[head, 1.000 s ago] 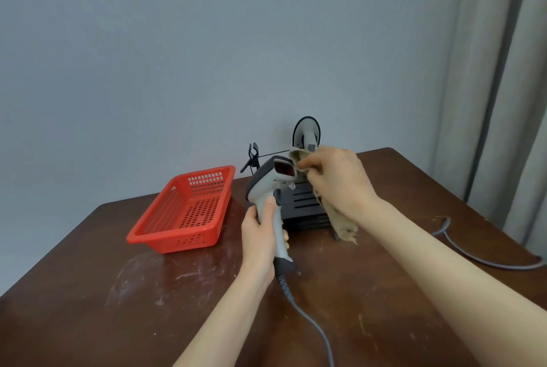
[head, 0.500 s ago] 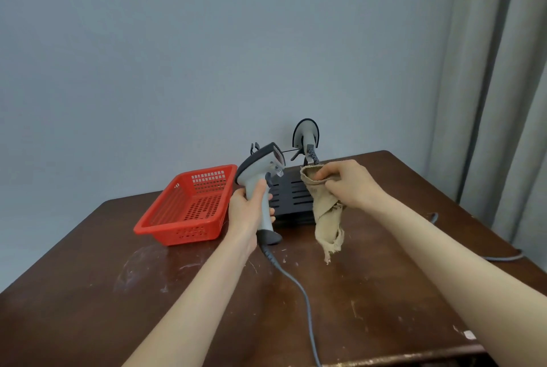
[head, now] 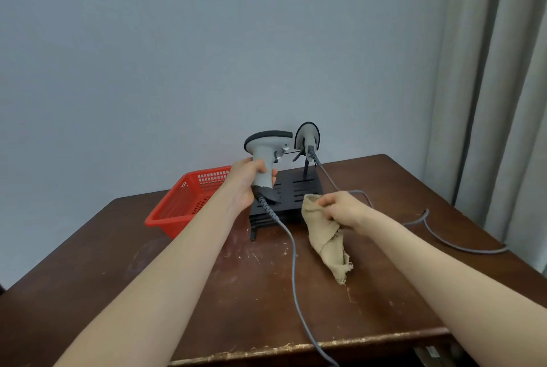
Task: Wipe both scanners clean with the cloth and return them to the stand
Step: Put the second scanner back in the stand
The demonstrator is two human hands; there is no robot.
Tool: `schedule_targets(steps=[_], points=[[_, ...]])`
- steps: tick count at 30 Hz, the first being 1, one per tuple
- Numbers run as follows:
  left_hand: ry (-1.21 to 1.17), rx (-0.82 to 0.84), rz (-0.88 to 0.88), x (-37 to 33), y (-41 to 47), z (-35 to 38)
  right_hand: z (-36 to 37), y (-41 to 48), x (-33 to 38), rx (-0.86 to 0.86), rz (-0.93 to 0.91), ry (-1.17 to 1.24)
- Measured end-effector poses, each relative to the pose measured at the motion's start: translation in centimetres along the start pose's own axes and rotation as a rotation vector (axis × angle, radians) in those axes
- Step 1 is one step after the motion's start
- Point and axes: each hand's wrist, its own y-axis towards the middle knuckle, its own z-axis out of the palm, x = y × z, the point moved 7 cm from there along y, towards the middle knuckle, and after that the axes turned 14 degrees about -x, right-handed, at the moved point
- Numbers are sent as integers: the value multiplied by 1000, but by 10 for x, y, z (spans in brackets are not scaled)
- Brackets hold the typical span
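My left hand (head: 247, 181) grips the handle of a grey scanner (head: 266, 149) and holds it upright above the left part of the black slotted stand (head: 299, 189). Its grey cable (head: 294, 263) trails toward the table's front edge. A second grey scanner (head: 307, 137) sits on the stand's right post, head up, cable running off to the right. My right hand (head: 340, 208) pinches a tan cloth (head: 324, 236) at its top; the cloth hangs down with its frayed end on the table, in front of the stand.
A red plastic basket (head: 189, 203) stands left of the stand on the brown wooden table (head: 118, 263). The second scanner's cable (head: 444, 240) loops across the table's right side. A grey wall is behind, a curtain (head: 497, 100) at right.
My left hand has carried the scanner up and back over the stand, its head now turned sideways. My right hand with the cloth has dropped lower and away from the scanner.
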Motion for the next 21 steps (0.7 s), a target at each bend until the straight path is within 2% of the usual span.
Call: schedule_targets(steps=[2,3,5,6,8,11,14,18,21], points=[[22,9,34,-5,-1,6,3,-2,12,-44,-235,-476],[34,11,49,-8,0,7,0,-7,24,-123,-331,-676],[56,24,70,-14,4,12,-7,-19,58,-321,-505,-783],[73,29,81,-17,6,14,-9,-23,73,-377,-559,-714],[123,26,111,-24,12,18,-13,-21,94,-374,-526,-419],[187,33,157,-36,20,25,-3,-6,115,-173,-391,-25],[182,37,165,-48,31,33,10,5,138,-88,-434,-39],[67,3,100,-63,51,39,12,28,161,-121,-483,-61],[15,-1,76,-75,65,40,12,44,174,-121,-448,-50]])
